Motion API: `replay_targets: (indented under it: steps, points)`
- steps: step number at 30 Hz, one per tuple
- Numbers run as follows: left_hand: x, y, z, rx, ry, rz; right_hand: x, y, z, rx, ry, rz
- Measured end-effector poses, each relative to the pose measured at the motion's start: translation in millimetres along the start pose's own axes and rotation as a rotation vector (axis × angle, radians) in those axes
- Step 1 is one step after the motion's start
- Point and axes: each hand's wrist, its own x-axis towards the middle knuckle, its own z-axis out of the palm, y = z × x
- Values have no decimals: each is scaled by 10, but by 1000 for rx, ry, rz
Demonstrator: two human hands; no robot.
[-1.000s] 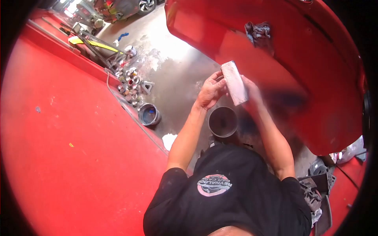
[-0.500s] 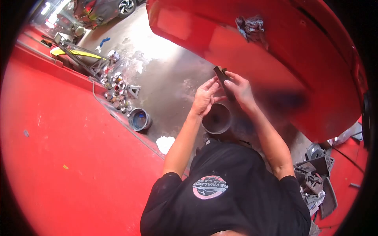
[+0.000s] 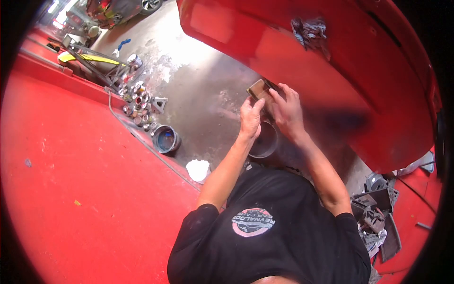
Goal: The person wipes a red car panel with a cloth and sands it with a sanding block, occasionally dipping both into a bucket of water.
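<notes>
Between my hands is a sanding block (image 3: 259, 90), a flat rectangle with a tan-brown face and dark edges, tilted with that face partly toward me. My left hand (image 3: 250, 117) grips its near-left edge, the thumb lying on the face. My right hand (image 3: 288, 112) is closed around its right side, some fingers raised along the edge. Just below the hands stands a round dark bucket (image 3: 270, 150), partly hidden by my left hand and wrist. A red car panel (image 3: 302, 71) is just beyond the block, with a crumpled rag (image 3: 309, 33) on it.
At the left lies a broad red surface (image 3: 94, 165). Along its edge stand a second bucket (image 3: 166, 139), several cans (image 3: 139, 102), a jack stand (image 3: 159, 104) and a white bundle (image 3: 197, 170). Dark parts and crumpled paper (image 3: 376, 222) lie at the right.
The block has turned from nearly edge-on to show its tan face, shifting slightly left. My left hand has moved right and its thumb now presses on the block.
</notes>
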Motion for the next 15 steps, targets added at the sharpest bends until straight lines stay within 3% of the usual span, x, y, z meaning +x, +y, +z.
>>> replay_targets:
  steps: [1,3,7,9,15]
  points:
    - [34,-25,-29,-16,21,27,-33,18,2,1,1,-2]
    - [87,-35,-96,-16,-5,47,-98,43,-9,230,-250,95]
    - [54,-27,-21,-7,-50,47,-63,-71,4,189,-272,166]
    - [72,-72,-17,-4,-60,65,-11,-68,34,68,-94,93]
    - [-9,-105,157,-113,-89,92,-20,90,134,209,-136,144]
